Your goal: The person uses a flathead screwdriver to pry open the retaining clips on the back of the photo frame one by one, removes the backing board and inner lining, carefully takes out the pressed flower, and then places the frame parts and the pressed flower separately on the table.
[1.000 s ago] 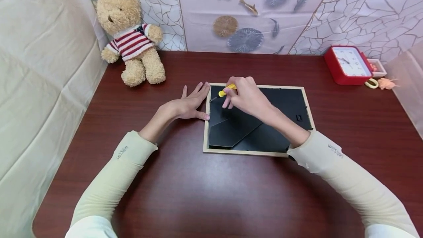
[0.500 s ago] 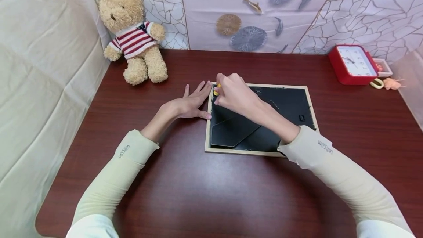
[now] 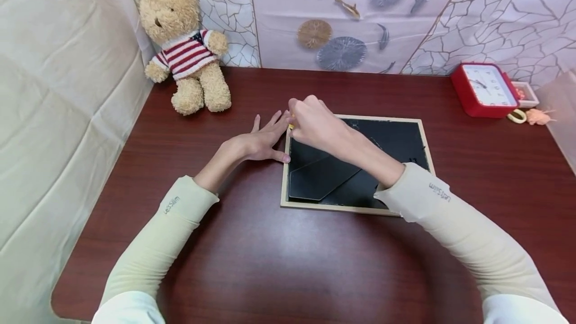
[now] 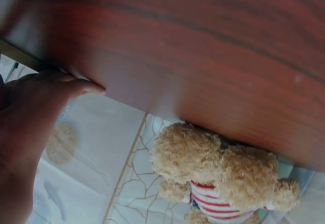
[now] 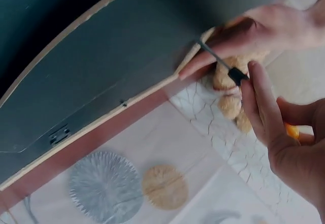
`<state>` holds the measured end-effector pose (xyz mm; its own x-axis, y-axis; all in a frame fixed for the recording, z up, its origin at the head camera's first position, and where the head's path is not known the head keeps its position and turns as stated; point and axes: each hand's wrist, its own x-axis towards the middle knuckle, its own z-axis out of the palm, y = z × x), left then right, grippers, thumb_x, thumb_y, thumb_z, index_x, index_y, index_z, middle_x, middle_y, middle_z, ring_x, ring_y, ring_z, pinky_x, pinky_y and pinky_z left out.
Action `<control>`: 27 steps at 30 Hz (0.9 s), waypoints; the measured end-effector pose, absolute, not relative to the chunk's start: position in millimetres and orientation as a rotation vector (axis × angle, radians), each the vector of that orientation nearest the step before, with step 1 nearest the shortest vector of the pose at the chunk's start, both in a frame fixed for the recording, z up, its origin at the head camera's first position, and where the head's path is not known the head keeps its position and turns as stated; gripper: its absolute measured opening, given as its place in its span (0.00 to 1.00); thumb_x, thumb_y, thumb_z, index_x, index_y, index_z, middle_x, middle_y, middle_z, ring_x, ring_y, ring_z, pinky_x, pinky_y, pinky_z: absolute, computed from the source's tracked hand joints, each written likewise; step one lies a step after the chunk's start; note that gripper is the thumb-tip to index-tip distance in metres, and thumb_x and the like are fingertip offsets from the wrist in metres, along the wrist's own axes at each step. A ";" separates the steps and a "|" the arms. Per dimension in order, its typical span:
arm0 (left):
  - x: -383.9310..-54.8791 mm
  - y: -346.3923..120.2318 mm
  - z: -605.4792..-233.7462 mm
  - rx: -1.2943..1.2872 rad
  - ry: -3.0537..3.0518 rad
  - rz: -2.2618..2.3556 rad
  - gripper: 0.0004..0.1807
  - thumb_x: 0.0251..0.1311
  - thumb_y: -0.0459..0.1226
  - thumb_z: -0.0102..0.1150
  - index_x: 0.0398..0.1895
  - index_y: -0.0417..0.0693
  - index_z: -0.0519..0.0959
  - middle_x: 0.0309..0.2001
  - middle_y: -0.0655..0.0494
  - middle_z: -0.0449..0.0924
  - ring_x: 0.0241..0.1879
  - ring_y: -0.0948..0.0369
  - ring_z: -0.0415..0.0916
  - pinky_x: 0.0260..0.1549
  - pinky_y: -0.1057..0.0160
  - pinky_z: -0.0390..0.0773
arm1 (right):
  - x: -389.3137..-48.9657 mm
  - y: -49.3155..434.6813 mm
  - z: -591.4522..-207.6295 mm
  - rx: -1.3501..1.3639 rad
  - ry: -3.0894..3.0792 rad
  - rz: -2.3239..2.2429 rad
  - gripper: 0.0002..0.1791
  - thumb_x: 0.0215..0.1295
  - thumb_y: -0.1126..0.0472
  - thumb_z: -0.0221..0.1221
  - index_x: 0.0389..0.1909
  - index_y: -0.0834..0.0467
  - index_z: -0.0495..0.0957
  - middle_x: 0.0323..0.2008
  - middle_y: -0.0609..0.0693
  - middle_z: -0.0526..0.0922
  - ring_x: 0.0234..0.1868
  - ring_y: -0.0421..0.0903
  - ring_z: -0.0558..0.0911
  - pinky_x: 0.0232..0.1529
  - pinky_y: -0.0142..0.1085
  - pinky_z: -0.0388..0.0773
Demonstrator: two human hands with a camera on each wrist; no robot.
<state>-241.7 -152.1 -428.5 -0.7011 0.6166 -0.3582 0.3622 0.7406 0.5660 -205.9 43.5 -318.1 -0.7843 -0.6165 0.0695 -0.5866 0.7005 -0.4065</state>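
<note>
A picture frame (image 3: 392, 136) lies face down on the table, its black backing up inside a pale wooden rim. The stand flap (image 3: 317, 184) lies flat against the backing. My left hand (image 3: 258, 145) rests at the frame's left side with fingers spread, fingertips and thumb against the rim. Over the upper left corner, my right hand (image 3: 317, 126) grips a screwdriver (image 5: 237, 75) with a yellow handle and black collar. In the right wrist view its thin metal shaft reaches the backing's edge beside the rim, close to the left hand's fingers. From the head, the fist hides most of the screwdriver.
A teddy bear (image 3: 186, 56) in a striped sweater sits at the back left. At the back right stand a red clock (image 3: 488, 89), a small pink box (image 3: 526, 95) and an orange item (image 3: 538, 116). A patterned cloth (image 3: 360, 19) hangs behind the table.
My right hand has moved left with the screwdriver to the frame's left edge, and the handle is now mostly covered by the hand. The left hand has stayed on the rim.
</note>
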 end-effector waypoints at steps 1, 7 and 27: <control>-241.6 -152.1 -429.2 0.737 2.400 0.622 0.65 0.73 0.53 0.70 0.92 0.53 0.29 0.91 0.54 0.19 0.88 0.55 0.12 0.79 0.35 0.11 | -205.9 47.3 -316.2 -1.000 2.828 -0.643 0.03 0.70 0.75 0.60 0.36 0.70 0.81 0.16 0.50 0.74 0.18 0.42 0.76 0.26 0.33 0.74; -241.0 -155.6 -432.6 0.716 2.409 0.573 0.67 0.72 0.56 0.70 0.91 0.53 0.26 0.90 0.56 0.18 0.88 0.57 0.12 0.80 0.36 0.13 | -193.6 85.0 -286.7 -1.000 2.938 -0.783 0.07 0.76 0.67 0.65 0.44 0.67 0.90 0.33 0.57 0.94 0.30 0.48 0.93 0.39 0.43 0.86; -236.9 -153.9 -427.3 0.673 2.422 0.501 0.68 0.72 0.56 0.70 0.90 0.50 0.25 0.90 0.54 0.16 0.88 0.56 0.13 0.81 0.35 0.15 | -119.7 380.1 -360.3 0.413 3.217 -0.611 0.21 0.86 0.61 0.52 0.62 0.76 0.80 0.54 0.80 0.83 0.35 0.47 0.75 0.31 0.35 0.63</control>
